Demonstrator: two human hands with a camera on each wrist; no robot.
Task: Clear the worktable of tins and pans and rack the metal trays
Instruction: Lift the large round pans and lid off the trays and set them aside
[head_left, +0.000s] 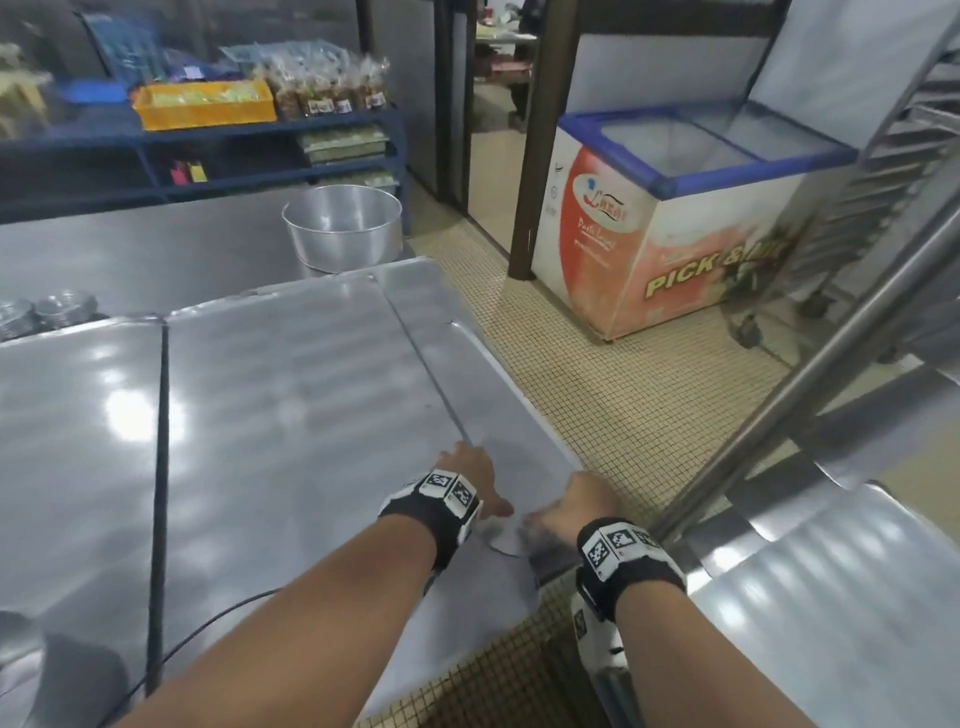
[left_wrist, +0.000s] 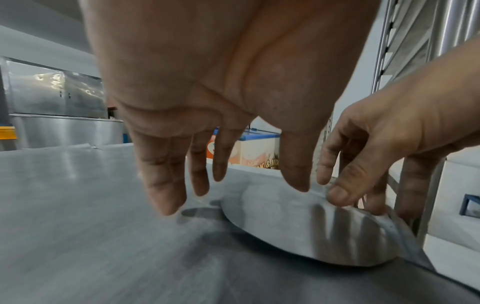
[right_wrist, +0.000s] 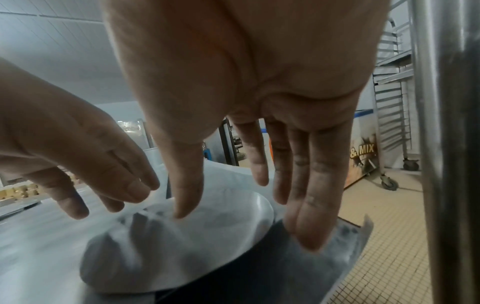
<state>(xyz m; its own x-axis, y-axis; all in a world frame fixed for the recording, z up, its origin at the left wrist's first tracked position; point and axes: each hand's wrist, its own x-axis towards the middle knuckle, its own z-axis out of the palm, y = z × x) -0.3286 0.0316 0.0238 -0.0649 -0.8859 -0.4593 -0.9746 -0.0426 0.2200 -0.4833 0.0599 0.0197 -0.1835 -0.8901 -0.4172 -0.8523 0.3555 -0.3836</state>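
Large flat metal trays (head_left: 291, 415) lie side by side on the worktable, one (head_left: 498, 410) jutting over its right edge. A round flat metal disc (head_left: 504, 543) (left_wrist: 285, 226) (right_wrist: 207, 236) lies at that tray's near right corner, its right side slightly raised. My right hand (head_left: 584, 501) (right_wrist: 233, 218) has its thumb on top of the disc and its fingers (right_wrist: 303, 236) down past the rim, pinching the edge. Just left of the disc my left hand (head_left: 470, 467) (left_wrist: 226, 197) hovers, fingers loose and straight, holding nothing.
A deep round metal pan (head_left: 343, 228) stands at the table's far end and small fluted tins (head_left: 52, 309) at the left. A rack post (head_left: 810, 389) and a racked tray (head_left: 831, 597) are close on the right, with a freezer (head_left: 675, 223) and a second rack (head_left: 883, 156) behind.
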